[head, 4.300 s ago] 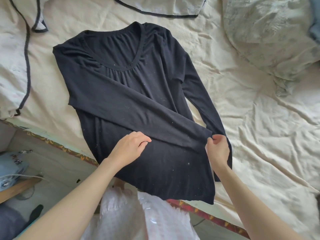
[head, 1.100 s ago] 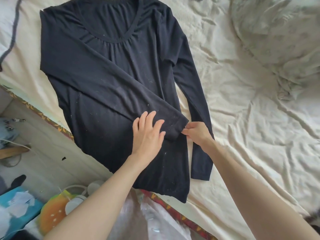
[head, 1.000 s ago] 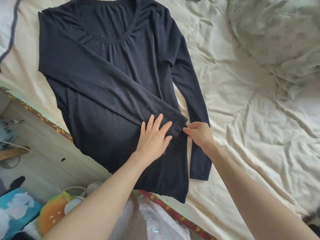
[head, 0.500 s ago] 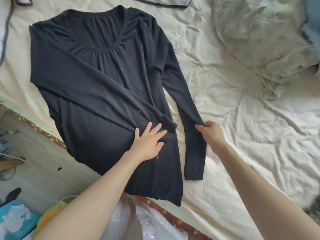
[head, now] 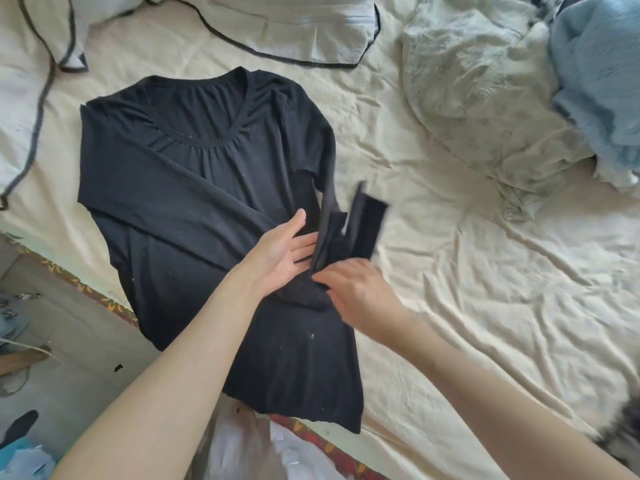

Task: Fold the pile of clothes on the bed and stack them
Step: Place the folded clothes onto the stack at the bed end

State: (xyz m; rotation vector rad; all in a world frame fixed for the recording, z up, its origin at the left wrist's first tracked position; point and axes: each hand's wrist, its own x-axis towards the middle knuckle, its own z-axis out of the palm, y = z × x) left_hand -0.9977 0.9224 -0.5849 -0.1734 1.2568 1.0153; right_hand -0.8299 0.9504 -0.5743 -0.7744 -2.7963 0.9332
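Note:
A black long-sleeved top lies flat on the cream bedsheet, neckline away from me, hem at the bed's near edge. One sleeve lies folded diagonally across its front. My right hand pinches the other sleeve and lifts it over the body, its cuff blurred in the air. Beside that sleeve, my left hand rests on the top's middle with straight fingers, palm partly turned up.
A crumpled pale quilt and a light blue garment lie at the far right. A white cloth with black trim lies at the head of the bed. The floor with clutter shows at the left.
My right hand has picked up the right sleeve from the sheet and swung it leftward over the top's body. My left hand has turned its palm up beside it.

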